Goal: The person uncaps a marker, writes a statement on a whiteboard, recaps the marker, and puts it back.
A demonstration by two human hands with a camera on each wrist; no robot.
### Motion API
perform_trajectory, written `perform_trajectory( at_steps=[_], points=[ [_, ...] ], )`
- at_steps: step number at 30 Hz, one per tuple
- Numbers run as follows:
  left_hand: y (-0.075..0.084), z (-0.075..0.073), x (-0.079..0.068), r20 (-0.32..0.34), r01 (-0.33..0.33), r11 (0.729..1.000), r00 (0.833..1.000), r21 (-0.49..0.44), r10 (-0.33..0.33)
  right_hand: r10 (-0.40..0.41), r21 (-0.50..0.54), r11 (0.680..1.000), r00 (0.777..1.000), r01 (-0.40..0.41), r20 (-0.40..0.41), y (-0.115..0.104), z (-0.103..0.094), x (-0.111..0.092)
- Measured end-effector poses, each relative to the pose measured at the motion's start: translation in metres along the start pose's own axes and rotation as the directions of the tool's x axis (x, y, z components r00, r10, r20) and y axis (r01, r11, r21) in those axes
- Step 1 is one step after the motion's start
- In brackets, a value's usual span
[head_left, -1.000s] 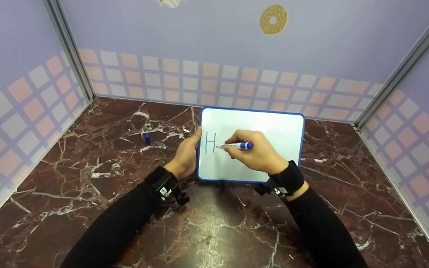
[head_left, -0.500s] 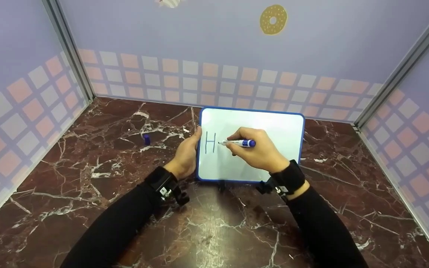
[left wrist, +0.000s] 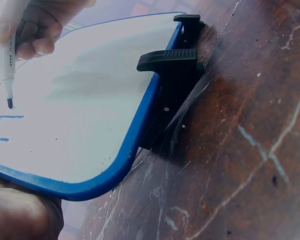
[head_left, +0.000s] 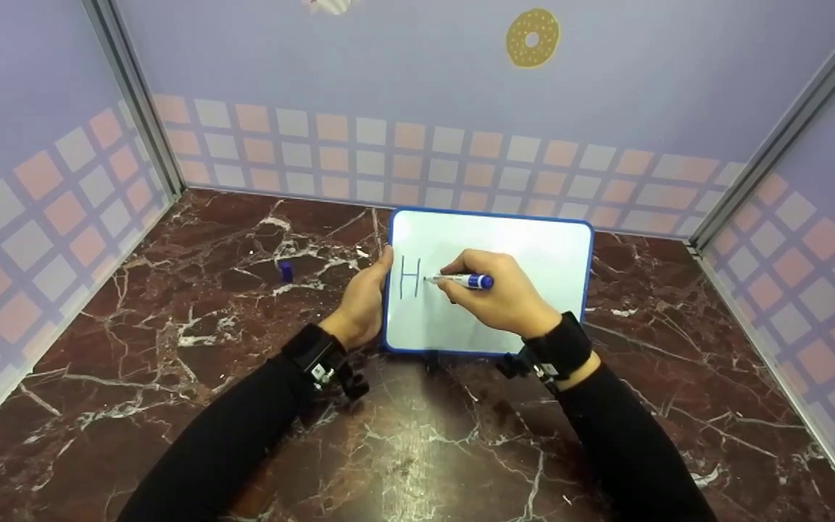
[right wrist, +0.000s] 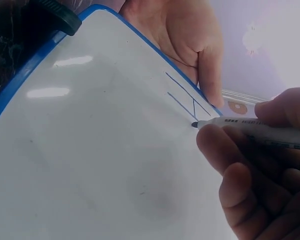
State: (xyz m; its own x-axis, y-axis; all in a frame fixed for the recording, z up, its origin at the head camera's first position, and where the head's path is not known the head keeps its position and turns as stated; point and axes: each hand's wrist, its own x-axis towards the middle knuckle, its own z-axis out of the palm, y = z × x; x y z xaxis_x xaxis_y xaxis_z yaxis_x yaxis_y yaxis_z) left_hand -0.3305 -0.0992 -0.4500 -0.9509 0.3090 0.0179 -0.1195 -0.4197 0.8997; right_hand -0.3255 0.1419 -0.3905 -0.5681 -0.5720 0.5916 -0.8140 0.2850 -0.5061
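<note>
A white marker (head_left: 464, 280) with a blue end is pinched in my right hand (head_left: 501, 290), between thumb and fingers. Its dark tip points left, at the board surface just right of a blue letter H (head_left: 409, 277); whether it touches I cannot tell. The blue-framed whiteboard (head_left: 490, 333) leans back, propped in black stand clips (left wrist: 170, 60) along its lower edge. My left hand (head_left: 363, 301) grips the board's left edge, thumb along the frame; its other fingers are hidden behind. In the right wrist view the marker tip (right wrist: 195, 124) sits close beside the H.
A blue marker cap (head_left: 285, 272) stands on the dark red marbled table (head_left: 171, 406), left of the board. Lilac panels with pink and white squares (head_left: 334, 156) enclose the back and both sides. Both wrists wear black camera straps.
The marker tip shifts slightly up along the right side of the H, then a touch back down and left. The left hand and the whiteboard stay put.
</note>
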Motion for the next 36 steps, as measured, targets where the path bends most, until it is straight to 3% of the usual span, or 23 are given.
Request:
perform_trajectory(
  at_steps=[12, 28, 36],
  points=[
    [-0.003, 0.0, 0.0, 0.007, -0.016, 1.0, 1.0, 0.023, 0.015, 0.035, -0.024, 0.999, 0.999, -0.035, -0.002, -0.002, -0.003, -0.002],
    [-0.001, -0.001, 0.0, -0.002, -0.016, 1.0, 1.0, 0.01, 0.016, 0.162, 0.024, 0.986, 0.987, -0.163, 0.016, -0.007, -0.012, -0.001],
    [-0.001, -0.001, -0.001, 0.008, -0.013, 1.0, 1.0, -0.003, 0.013, 0.18, 0.043, 0.983, 0.984, -0.18, 0.006, -0.008, -0.016, -0.001]
  ],
)
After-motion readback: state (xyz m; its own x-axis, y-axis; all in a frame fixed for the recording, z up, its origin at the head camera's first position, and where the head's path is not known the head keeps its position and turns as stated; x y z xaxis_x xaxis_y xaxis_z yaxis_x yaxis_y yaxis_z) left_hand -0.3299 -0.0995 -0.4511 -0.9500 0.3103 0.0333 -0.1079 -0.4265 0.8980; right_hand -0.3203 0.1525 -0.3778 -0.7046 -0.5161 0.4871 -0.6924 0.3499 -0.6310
